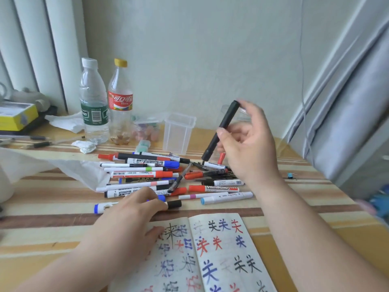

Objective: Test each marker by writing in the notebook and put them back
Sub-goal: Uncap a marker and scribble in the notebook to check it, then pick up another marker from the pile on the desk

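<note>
Closest to my view is the open notebook (221, 249), lying at the front edge of the striped worktop (52, 234). Both of its pages are covered with characters in black, blue and red ink.

My left hand (134, 209) reaches forward past the notebook's upper left corner with the thumb on the page. Its fingers lie fairly straight over the near edge of the marker pile (147, 171), and the fingertips rest on a white black-capped marker (174, 204). I see no curl round it.

My right hand (250, 144) is raised above the right side of the pile and pinches a black marker (221, 131) between thumb and fingers. That marker is tilted, upper end by the forefinger tip, lower end pointing down at the pile and clear of the worktop. I cannot tell whether its cap is on.

Behind the pile a clear plastic container (179, 133) stands upright. To its left are a water bottle (93, 102) with a white cap and a cola bottle (120, 102) with a yellow cap, just beside each other. A white tissue (63, 167) lies left of the pile, and a yellow box (16, 116) sits at the far left.
</note>
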`<state>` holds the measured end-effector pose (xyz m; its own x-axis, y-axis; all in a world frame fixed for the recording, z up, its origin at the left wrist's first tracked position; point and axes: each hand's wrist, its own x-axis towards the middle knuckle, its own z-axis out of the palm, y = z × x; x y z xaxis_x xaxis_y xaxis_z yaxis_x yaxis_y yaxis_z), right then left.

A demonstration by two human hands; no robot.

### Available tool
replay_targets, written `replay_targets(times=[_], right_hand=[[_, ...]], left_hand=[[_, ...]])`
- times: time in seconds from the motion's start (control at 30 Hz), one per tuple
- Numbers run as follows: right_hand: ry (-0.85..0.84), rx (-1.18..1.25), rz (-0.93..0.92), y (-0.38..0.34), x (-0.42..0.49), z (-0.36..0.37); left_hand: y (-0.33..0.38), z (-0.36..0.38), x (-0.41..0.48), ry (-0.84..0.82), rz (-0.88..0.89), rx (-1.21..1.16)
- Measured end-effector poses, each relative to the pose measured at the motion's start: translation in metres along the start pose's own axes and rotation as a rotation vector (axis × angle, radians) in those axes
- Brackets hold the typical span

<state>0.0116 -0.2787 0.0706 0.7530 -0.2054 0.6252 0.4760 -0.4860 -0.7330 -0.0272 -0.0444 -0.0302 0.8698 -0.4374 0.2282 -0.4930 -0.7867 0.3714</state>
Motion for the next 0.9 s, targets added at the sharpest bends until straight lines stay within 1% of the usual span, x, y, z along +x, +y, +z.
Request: replay_targets(times=[0.13, 0.27, 0.33, 0.4, 0.57, 0.63, 0.73, 0.77, 0.8, 0.9], right_hand=[[0.183, -0.094, -0.144, 0.004, 0.053, -0.014], [0.405, -0.139, -0.176, 0.016, 0.096, -0.026], [0.461, -0.161, -0.172, 0.024, 0.108, -0.028], [0.461, -0.209, -0.128, 0.033, 0.114, -0.025], [0.333, -0.402, 0.050, 0.047, 0.106, -0.017], [0.317, -0.427, 0.025, 0.046, 0.090, -0.013], [0.241, -0.335, -0.089, 0.032, 0.049, -0.004], [0.172, -0.300, -0.097, 0.026, 0.032, -0.001], [0.067, -0.282, -0.087, 0.019, 0.014, 0.002], [-0.399, -0.284, 0.027, 0.000, -0.036, 0.011]], left_hand=[[0.003, -0.003, 0.001, -0.019, 0.000, -0.009], [0.000, -0.003, 0.002, -0.005, 0.009, -0.004], [-0.002, -0.003, 0.003, 0.009, 0.015, -0.002], [-0.003, -0.002, 0.003, 0.020, 0.012, 0.011], [-0.012, -0.002, 0.006, 0.060, -0.017, 0.093], [-0.013, -0.004, 0.006, 0.055, -0.029, 0.143], [-0.010, -0.009, 0.007, 0.068, -0.030, 0.162], [-0.009, -0.010, 0.007, 0.077, -0.031, 0.165], [-0.008, -0.011, 0.007, 0.087, -0.029, 0.159], [-0.006, -0.017, 0.007, 0.140, -0.030, 0.050]])
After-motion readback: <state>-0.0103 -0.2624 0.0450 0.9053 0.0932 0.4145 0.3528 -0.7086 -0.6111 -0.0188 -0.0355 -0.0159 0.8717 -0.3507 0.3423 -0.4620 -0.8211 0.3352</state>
